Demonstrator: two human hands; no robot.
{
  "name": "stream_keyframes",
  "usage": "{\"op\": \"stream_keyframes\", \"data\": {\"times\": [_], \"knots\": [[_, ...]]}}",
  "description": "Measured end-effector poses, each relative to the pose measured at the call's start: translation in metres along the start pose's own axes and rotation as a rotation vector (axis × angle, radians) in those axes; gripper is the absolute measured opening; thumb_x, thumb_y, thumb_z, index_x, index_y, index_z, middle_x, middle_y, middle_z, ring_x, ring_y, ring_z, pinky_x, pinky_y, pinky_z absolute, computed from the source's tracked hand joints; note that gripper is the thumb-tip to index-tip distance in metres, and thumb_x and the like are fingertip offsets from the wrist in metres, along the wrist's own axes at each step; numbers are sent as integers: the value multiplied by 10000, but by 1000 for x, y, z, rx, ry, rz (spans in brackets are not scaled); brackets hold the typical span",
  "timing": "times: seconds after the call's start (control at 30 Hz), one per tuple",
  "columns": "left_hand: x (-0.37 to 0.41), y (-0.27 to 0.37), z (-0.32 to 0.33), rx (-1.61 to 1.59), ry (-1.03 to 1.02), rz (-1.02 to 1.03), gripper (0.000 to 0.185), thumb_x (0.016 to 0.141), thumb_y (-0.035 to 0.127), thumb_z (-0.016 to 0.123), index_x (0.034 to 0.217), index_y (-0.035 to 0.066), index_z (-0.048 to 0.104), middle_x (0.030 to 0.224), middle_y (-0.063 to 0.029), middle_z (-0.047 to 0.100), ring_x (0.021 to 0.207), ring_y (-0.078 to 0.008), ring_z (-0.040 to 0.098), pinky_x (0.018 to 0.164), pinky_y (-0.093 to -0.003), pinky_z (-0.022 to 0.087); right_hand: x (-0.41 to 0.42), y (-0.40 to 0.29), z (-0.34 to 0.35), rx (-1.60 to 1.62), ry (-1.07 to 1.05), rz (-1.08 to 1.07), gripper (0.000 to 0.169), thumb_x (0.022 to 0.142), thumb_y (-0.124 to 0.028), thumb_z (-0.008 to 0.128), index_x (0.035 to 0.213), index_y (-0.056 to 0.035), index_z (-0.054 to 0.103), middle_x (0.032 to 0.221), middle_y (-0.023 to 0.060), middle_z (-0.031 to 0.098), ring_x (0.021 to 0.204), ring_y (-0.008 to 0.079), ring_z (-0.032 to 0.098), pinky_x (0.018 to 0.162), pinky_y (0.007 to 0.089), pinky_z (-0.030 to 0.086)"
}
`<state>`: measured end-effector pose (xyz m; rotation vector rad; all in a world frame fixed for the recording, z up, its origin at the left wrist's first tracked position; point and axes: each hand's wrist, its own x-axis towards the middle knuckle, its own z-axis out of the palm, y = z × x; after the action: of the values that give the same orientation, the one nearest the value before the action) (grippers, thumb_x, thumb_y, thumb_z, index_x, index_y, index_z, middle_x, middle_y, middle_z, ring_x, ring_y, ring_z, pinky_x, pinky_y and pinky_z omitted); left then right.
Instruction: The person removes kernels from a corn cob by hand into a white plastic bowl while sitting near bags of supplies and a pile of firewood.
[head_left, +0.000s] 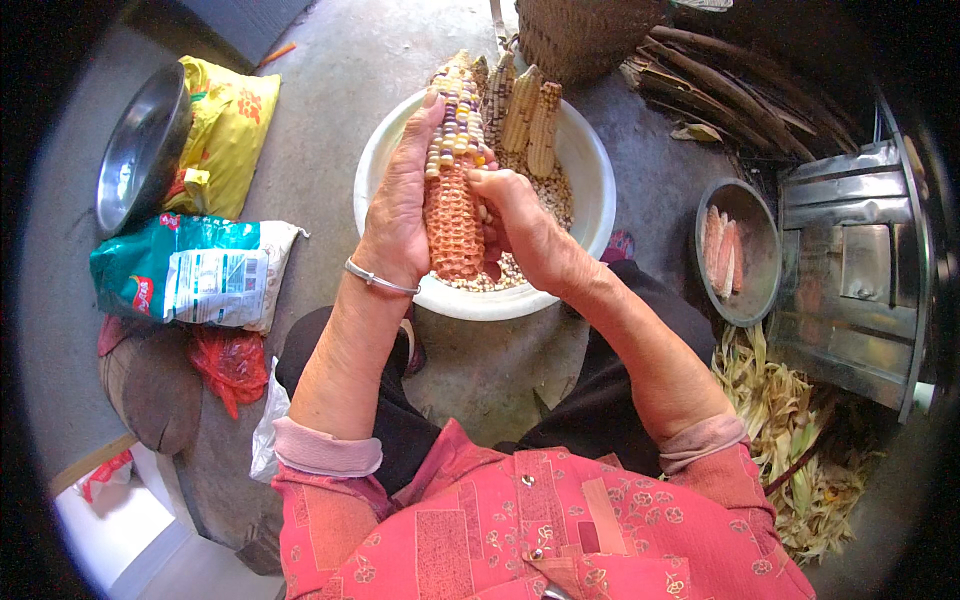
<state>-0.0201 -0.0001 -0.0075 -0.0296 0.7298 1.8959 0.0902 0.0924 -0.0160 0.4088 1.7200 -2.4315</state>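
Note:
Above a white basin (600, 172), my left hand (401, 195) holds a multicoloured ear of corn (455, 217) upright along its left side, thumb near the kernels. The ear's lower part is bare reddish cob; its upper part bears white, yellow and dark purple kernels. My right hand (517, 217) grips the ear's right side, with the thumb at the edge of the kernels; some fingers are hidden behind the cob. Loose kernels (555, 196) lie in the basin. Several more ears of corn (521, 109) lean inside its far side.
Right: a metal bowl (769, 247) with stripped cobs (724, 255), corn husks (772, 420), a metal cabinet (840, 262) and dry stalks (735, 90). Left: a steel basin (146, 150), a yellow bag (232, 135), a green and white bag (199, 270) and a red plastic bag (232, 364). A woven basket (581, 37) stands beyond.

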Motion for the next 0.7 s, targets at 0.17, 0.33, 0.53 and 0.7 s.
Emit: {"op": "stream_keyframes", "data": {"times": [0.17, 0.33, 0.53, 0.7], "knots": [[-4, 4, 4, -16, -84, -74, 281, 896, 338, 645, 1033, 97, 601, 851, -75, 658, 703, -173, 655, 653, -333, 588, -1, -8, 16, 367, 129, -86, 533, 935, -563, 410, 1189, -107, 521, 975, -1, 618, 686, 75, 605, 540, 215, 494], [1, -5, 8, -60, -45, -27, 291, 913, 334, 619, 1059, 84, 595, 891, -50, 651, 765, -162, 655, 683, -326, 588, 7, -1, 23, 309, 237, -173, 565, 930, -576, 462, 1196, -81, 521, 959, 15, 627, 739, 60, 635, 590, 193, 531], [-1, -2, 6, 38, -39, 2, 344, 922, 379, 582, 1042, 58, 591, 870, -66, 647, 744, -168, 651, 683, -321, 577, 0, -1, 13, 192, 167, -73, 562, 929, -561, 471, 1194, -68, 516, 956, 21, 625, 760, 58, 629, 593, 191, 518], [2, 1, 3, 64, -19, 57, 451, 924, 447, 541, 1072, 24, 587, 867, -85, 646, 744, -171, 646, 694, -305, 569, 6, 3, 19, 284, 151, -112, 571, 923, -544, 489, 1252, -76, 485, 1036, 24, 614, 837, 86, 629, 700, 221, 530]]}}
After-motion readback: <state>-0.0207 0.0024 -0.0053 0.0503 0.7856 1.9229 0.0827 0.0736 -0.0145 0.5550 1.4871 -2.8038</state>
